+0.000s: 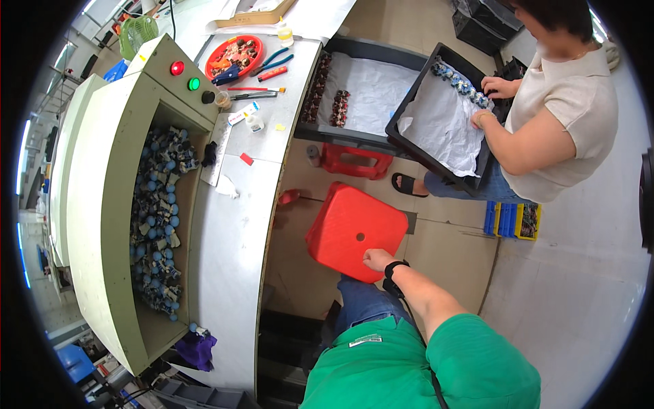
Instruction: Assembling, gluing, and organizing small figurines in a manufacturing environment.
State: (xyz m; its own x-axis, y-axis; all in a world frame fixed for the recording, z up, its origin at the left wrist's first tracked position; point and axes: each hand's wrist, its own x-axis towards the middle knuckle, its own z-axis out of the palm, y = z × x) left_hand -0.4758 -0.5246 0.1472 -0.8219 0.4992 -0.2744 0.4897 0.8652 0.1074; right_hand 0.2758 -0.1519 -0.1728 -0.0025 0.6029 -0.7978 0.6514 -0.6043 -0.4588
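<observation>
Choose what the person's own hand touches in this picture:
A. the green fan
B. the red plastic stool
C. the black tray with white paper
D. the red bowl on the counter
B: the right hand, with a black wrist strap, rests on the edge of the red plastic stool; the left hand is out of view.

Packages and labels in view. On the tabletop ahead of me: a small white-and-blue carton [243,113] lying flat near the machine's indicator lamps; a small white squat bottle [255,123] just beside it; a white bottle with a yellow cap [285,33] farther back. On my green shirt: a small white rectangular label [366,340].
</observation>
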